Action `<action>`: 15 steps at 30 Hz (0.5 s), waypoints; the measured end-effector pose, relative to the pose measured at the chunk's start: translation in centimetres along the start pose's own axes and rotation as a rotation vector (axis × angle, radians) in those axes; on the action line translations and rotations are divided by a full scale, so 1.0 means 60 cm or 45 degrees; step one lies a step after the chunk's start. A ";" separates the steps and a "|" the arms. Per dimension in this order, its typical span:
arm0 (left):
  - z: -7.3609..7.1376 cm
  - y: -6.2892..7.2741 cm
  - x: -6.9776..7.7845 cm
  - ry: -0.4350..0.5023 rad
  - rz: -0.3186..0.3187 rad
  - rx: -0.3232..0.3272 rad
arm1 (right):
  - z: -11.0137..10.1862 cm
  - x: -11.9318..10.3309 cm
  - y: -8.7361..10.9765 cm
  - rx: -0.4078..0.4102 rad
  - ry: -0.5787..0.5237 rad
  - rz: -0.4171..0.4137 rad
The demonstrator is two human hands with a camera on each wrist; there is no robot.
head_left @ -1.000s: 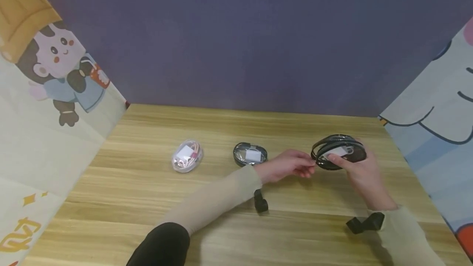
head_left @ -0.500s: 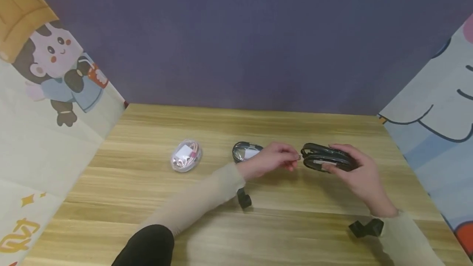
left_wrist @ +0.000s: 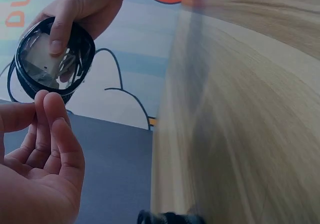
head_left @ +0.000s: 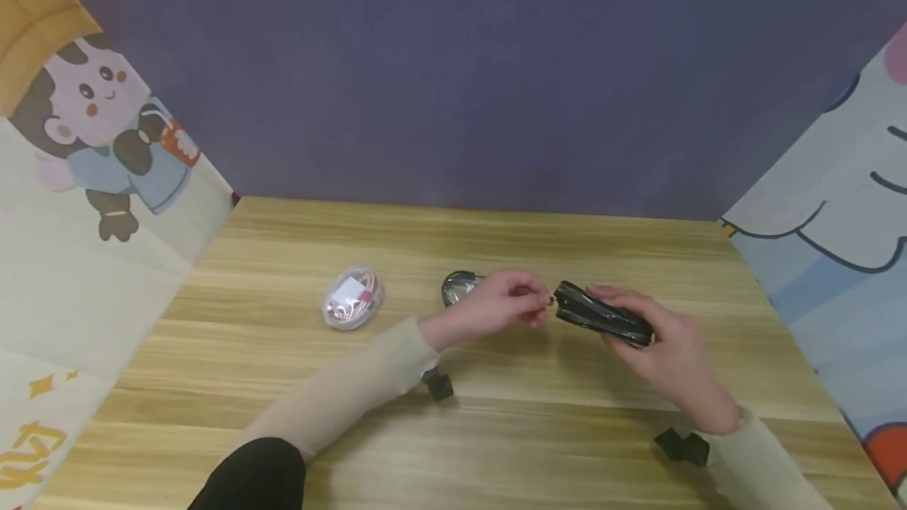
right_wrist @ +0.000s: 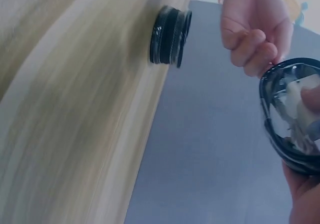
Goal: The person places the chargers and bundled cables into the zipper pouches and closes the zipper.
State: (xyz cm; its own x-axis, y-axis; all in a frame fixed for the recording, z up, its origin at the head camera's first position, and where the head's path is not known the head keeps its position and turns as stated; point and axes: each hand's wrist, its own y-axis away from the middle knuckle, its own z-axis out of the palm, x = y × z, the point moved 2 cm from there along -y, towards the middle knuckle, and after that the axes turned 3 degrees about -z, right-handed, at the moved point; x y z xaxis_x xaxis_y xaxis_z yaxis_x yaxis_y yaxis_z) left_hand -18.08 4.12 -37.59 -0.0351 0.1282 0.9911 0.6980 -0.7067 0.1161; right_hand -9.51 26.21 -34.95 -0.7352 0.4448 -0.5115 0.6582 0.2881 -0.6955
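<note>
My right hand [head_left: 669, 349] holds a black-trimmed, clear zip pouch [head_left: 591, 315] above the right half of the table, fingers on its far side and thumb on its near face. In the left wrist view a white item and silvery bits show through the clear window [left_wrist: 37, 59]. My left hand [head_left: 499, 301] pinches a tiny zipper pull [head_left: 552, 301] at the pouch's left end, thumb against fingertips. Behind the left hand a similar black pouch [head_left: 458, 285] lies on the table, partly hidden. Farther left lies a clear pouch with white trim [head_left: 352, 299], a white item and pink bits inside.
The wood-grain table [head_left: 553, 431] ends at a dark blue back wall [head_left: 453, 85]. Cartoon-printed side panels [head_left: 836, 258] flank it. Small black wrist mounts [head_left: 682, 447] hang below both cuffs.
Both hands have shifted left with the held pouch. The pouch has tipped from showing its clear face to showing its dark edge. My left hand now covers more of the black pouch on the table.
</note>
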 end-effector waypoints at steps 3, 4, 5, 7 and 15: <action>-0.009 0.016 0.004 -0.036 0.031 -0.010 | 0.010 -0.016 -0.007 0.009 0.033 -0.116; -0.012 0.020 0.005 -0.054 0.045 -0.010 | 0.014 -0.021 -0.010 0.017 0.055 -0.162; -0.015 0.025 0.005 -0.071 0.062 -0.010 | 0.017 -0.026 -0.013 0.025 0.075 -0.209; -0.021 0.034 0.007 -0.108 0.089 -0.002 | 0.023 -0.035 -0.019 0.042 0.091 -0.318; -0.043 0.068 0.012 -0.262 0.220 0.052 | 0.044 -0.060 -0.041 0.115 -0.019 -0.566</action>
State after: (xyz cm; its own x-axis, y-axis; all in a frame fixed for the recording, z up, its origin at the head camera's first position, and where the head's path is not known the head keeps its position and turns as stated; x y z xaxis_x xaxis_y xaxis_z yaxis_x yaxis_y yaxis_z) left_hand -17.09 -0.46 -36.23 0.2303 0.1497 0.9615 0.7095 -0.7021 -0.0606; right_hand -8.90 21.70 -32.76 -0.9459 0.2823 -0.1598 0.2616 0.3727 -0.8903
